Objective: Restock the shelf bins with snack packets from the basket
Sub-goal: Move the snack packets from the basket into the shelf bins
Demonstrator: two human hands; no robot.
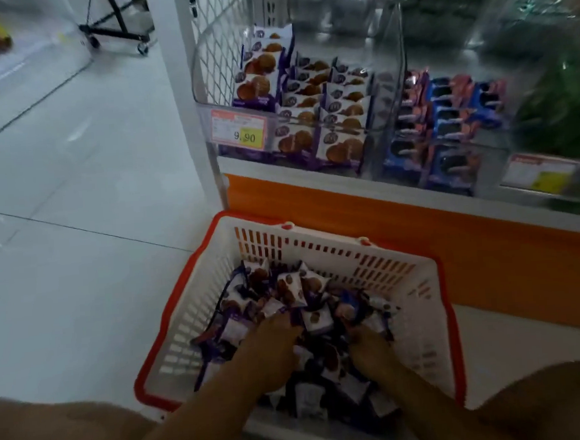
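A white basket (320, 238) with a red rim sits on the floor against the shelf base. It holds a heap of white-and-purple snack packets (288, 287). Both my hands reach down into the heap. My left hand (275, 344) lies among the packets at the middle, its fingertips buried. My right hand (368, 346) is dug in further right, fingers hidden under packets. Whether either hand grips a packet is not visible. Above, a clear shelf bin (239, 108) holds rows of the same cookie packets (336, 113), standing upright.
A neighbouring clear bin holds blue-and-pink packets (447, 129). Price tags (237, 130) hang on the bin fronts. An orange panel (420, 231) runs below the shelf. Green packs (562, 104) fill the right bins. A black wheeled stand (121, 29) stands far left on the tiled floor.
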